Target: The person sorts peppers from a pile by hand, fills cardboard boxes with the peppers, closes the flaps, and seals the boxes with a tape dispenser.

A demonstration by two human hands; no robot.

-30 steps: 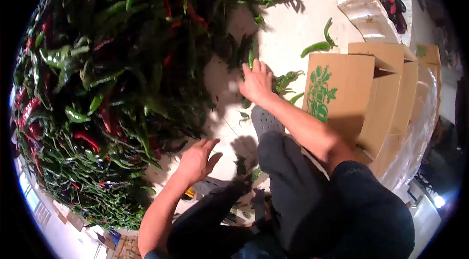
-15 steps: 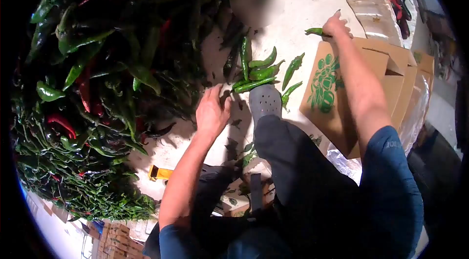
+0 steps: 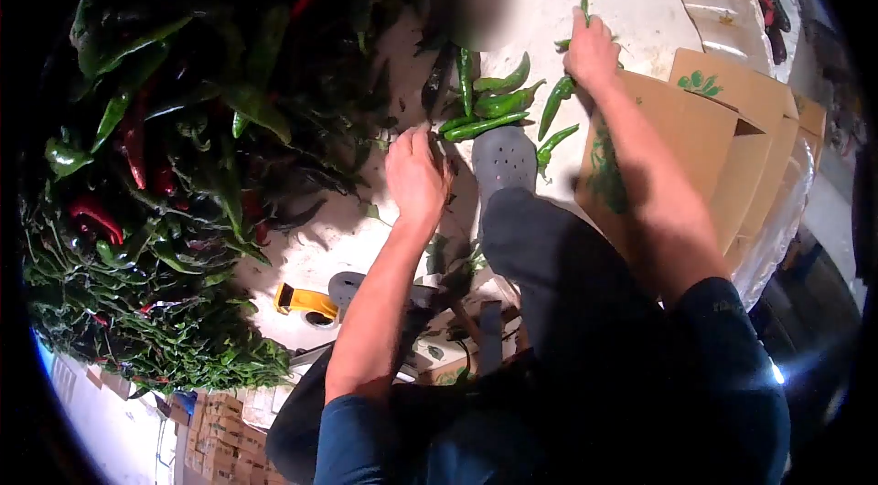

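Out at the upper right, my right hand (image 3: 593, 53) is closed on a green chili pepper (image 3: 585, 2) whose tip points up past the fingers. Another green chili pepper lies crosswise under that hand, partly hidden. Just below it is a loose green pepper (image 3: 555, 106). My left hand (image 3: 419, 176) is at the edge of the big pepper pile (image 3: 219, 147), fingers curled downward; what they hold, if anything, is hidden. Several green peppers (image 3: 503, 103) lie side by side between my hands, above my grey clog (image 3: 505, 160). A smaller green pepper (image 3: 554, 150) is right of the clog.
Flattened cardboard boxes (image 3: 681, 133) with green print lie under my right forearm. A white foam box (image 3: 732, 0) holding dark and red peppers stands behind them. A yellow tape dispenser (image 3: 306, 304) rests near my other clog (image 3: 346, 286). Stacked cartons (image 3: 219, 439) are at lower left.
My right hand has moved left and now grips a green pepper that points upward. My left hand has shifted slightly right and its fingers have curled in. The view has shifted a little.
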